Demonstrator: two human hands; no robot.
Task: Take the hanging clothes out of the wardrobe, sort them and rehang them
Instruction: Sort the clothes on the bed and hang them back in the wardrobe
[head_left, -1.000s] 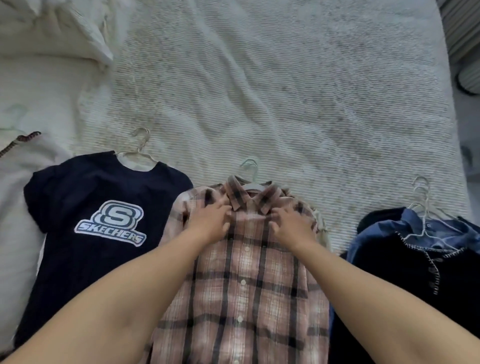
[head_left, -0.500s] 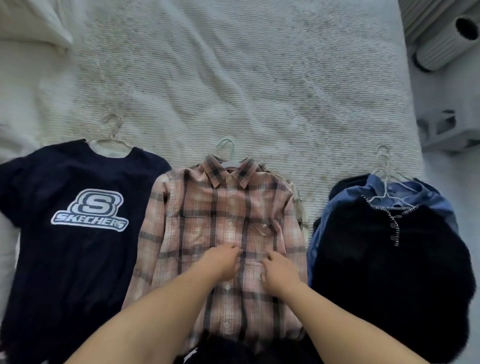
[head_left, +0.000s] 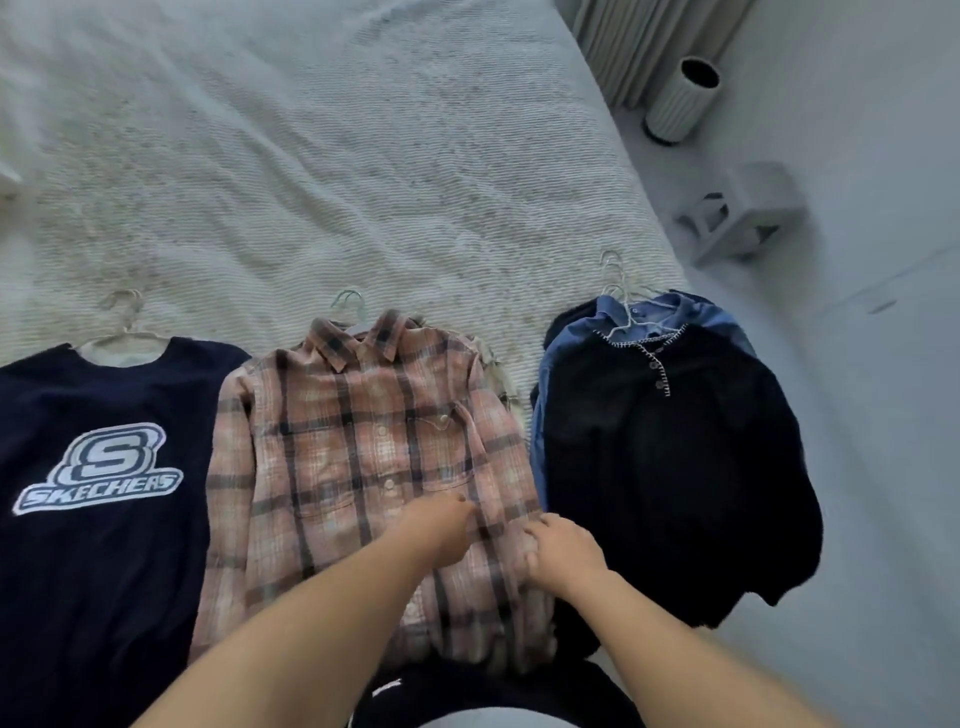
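Observation:
Three lots of clothes on hangers lie side by side along the near edge of a white bed (head_left: 363, 156). A navy T-shirt (head_left: 98, 467) with a pale logo is at the left. A pink plaid shirt (head_left: 363, 447) lies in the middle. A black buttoned top (head_left: 670, 467) sits on a blue denim shirt (head_left: 613, 312) at the right, hanging over the bed's corner. My left hand (head_left: 436, 530) rests on the plaid shirt's lower front, fingers curled into the cloth. My right hand (head_left: 561, 551) pinches the plaid shirt's right edge.
To the right of the bed is pale floor with a ribbed white cylinder (head_left: 680, 98), a pleated curtain (head_left: 639, 36) and a small grey block-shaped object (head_left: 737, 218). A dark garment (head_left: 483, 696) lies at the bottom, under my arms.
My hands have slid from the plaid shirt's collar down its front to the lower right part. My view has swung right, bringing the floor and the cylinder into sight.

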